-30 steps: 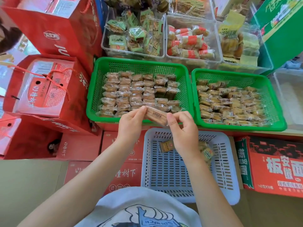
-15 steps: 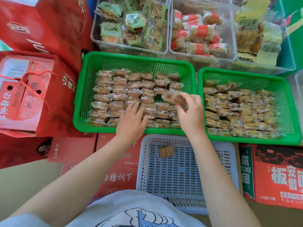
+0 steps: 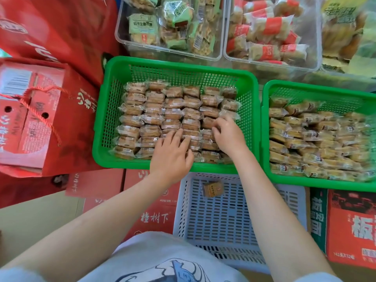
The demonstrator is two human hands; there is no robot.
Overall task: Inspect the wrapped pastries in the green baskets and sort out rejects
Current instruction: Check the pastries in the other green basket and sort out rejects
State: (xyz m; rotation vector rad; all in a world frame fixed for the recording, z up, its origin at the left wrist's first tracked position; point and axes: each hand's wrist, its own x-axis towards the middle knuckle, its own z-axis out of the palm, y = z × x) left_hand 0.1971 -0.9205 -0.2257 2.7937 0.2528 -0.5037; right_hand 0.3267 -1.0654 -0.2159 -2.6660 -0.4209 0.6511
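Pressing glossy wrapped pastries in mesh green basket: both hands.

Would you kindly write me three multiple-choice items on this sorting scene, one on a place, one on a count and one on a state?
1. Where are both hands?
A. Over the left green basket
B. Over the right green basket
C. In the white basket

2. How many wrapped pastries lie visible in the white basket?
A. None
B. One
C. Five

3. How does the left hand lie?
A. Fist raised
B. Fingers flat on the pastries
C. Gripping a box

Key: 1 A, the left hand and right hand are over the left green basket. 2 B, a single pastry shows in the white basket. 3 B, its fingers rest straight on the wrappers.
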